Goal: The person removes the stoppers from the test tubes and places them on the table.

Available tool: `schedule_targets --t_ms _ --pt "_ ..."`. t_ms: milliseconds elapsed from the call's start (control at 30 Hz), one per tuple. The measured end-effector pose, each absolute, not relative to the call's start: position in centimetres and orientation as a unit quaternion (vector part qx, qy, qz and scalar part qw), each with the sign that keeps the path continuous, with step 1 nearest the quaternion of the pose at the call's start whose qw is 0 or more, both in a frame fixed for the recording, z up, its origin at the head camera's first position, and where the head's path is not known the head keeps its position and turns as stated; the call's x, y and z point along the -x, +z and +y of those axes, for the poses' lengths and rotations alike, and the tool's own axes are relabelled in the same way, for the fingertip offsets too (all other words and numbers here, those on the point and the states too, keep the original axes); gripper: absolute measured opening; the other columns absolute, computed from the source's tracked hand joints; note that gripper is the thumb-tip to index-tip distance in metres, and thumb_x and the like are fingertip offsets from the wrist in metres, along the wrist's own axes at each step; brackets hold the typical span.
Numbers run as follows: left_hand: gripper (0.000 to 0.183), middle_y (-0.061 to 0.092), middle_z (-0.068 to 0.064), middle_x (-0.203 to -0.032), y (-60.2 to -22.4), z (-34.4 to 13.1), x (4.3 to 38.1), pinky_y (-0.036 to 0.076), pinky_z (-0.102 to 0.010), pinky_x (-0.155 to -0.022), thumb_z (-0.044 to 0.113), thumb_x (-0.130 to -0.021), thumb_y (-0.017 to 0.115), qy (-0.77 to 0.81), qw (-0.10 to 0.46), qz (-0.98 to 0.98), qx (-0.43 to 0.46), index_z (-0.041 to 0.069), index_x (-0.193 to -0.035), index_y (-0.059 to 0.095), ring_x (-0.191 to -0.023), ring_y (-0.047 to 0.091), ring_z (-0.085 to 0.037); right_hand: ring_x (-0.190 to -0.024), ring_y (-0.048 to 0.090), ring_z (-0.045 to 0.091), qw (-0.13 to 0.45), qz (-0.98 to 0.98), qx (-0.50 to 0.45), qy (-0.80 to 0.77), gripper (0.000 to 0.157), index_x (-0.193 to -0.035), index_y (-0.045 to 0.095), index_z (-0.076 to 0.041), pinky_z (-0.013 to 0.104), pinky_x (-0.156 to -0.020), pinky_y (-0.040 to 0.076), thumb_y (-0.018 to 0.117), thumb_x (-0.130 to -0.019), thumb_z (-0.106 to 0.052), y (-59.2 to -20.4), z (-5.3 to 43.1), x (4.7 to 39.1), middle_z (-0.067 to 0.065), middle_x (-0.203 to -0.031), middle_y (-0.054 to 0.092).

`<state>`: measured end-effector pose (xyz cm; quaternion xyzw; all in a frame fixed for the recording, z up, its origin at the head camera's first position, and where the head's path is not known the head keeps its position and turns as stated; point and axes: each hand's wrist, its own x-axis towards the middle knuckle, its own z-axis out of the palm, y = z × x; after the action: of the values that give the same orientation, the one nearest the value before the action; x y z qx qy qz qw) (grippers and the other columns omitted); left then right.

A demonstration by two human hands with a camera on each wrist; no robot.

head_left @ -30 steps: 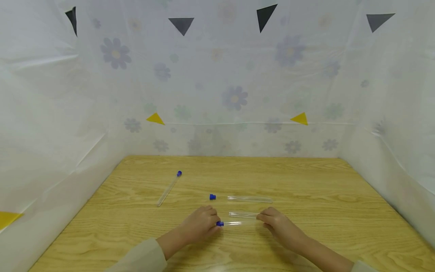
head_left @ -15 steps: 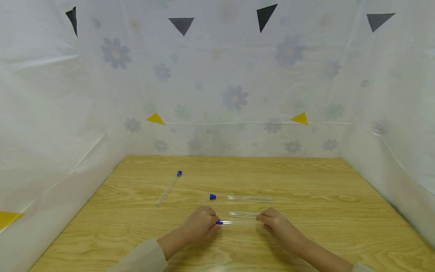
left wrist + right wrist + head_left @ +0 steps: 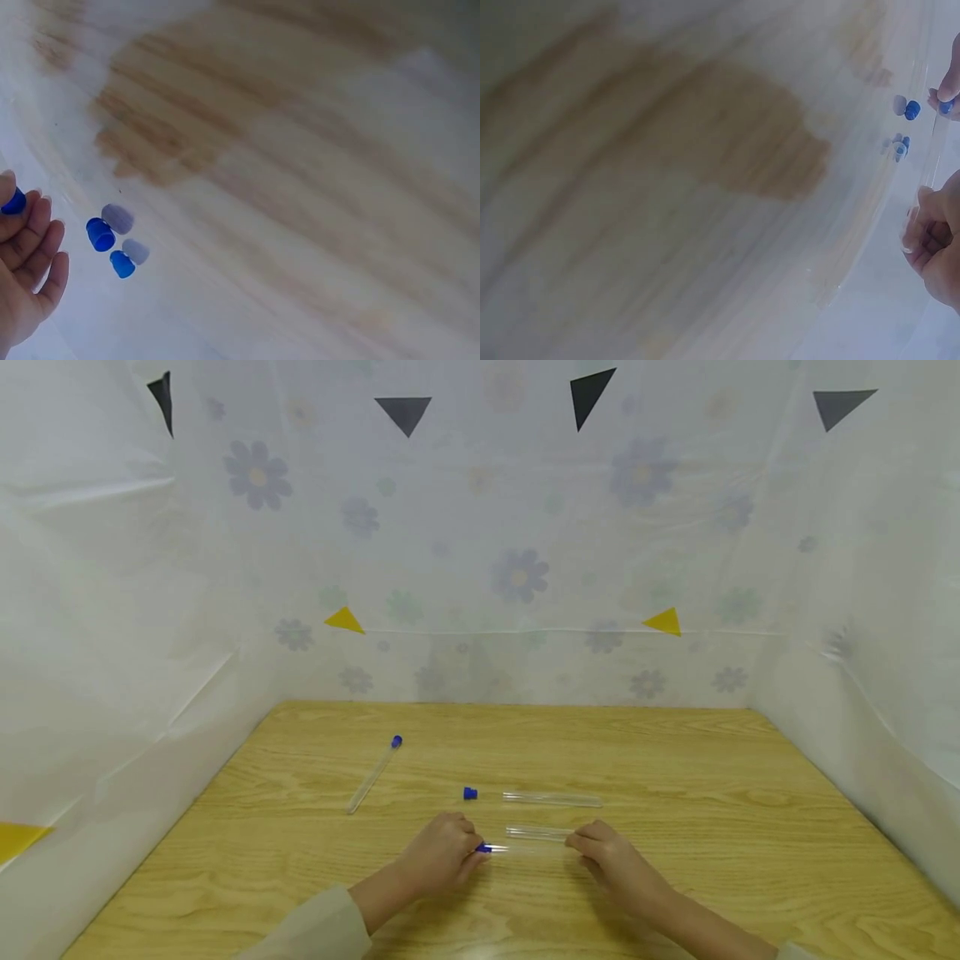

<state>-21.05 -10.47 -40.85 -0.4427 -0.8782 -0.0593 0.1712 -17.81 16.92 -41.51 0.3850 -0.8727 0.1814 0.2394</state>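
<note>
My left hand (image 3: 442, 856) pinches a blue cap (image 3: 483, 847) between thumb and fingers. The cap meets the left end of a clear test tube (image 3: 517, 850), held level just above the table. My right hand (image 3: 618, 864) grips that tube near its other end, where the fingers hide it. A second clear tube (image 3: 534, 832) lies just behind, its right end covered by the right fingers. In the left wrist view, two loose blue caps, one dark (image 3: 100, 235) and one lighter (image 3: 122, 264), lie beyond the left fingertips. How deep the pinched cap sits is unclear.
Farther back lie another blue cap-shaped piece (image 3: 470, 793) and an uncapped tube (image 3: 551, 799). A tube with a blue cap (image 3: 372, 778) lies slanted at the left. White sheeting walls (image 3: 480, 668) border the wooden table (image 3: 675, 752) at the back and sides.
The held cap and tube have risen slightly and tilted a little. My left fingers now cover more of the cap. My right hand has barely moved; the other tubes lie where they were.
</note>
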Motion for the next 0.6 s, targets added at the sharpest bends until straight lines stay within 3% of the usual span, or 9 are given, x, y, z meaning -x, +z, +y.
schedule_targets --t_ms 600 --pt "0.011 0.067 0.001 -0.082 -40.51 -10.79 21.23 0.049 -0.016 -0.072 0.016 -0.086 0.065 -0.075 0.113 -0.878 0.46 0.007 -0.083 0.07 -0.079 0.06 -0.009 -0.08 0.061 0.019 0.23 -0.867 -0.398 0.195 0.034 -0.097 0.067 0.004 0.018 -0.066 0.053 0.071 -0.065 0.014 -41.47 17.04 17.6 0.007 -0.091 0.062"
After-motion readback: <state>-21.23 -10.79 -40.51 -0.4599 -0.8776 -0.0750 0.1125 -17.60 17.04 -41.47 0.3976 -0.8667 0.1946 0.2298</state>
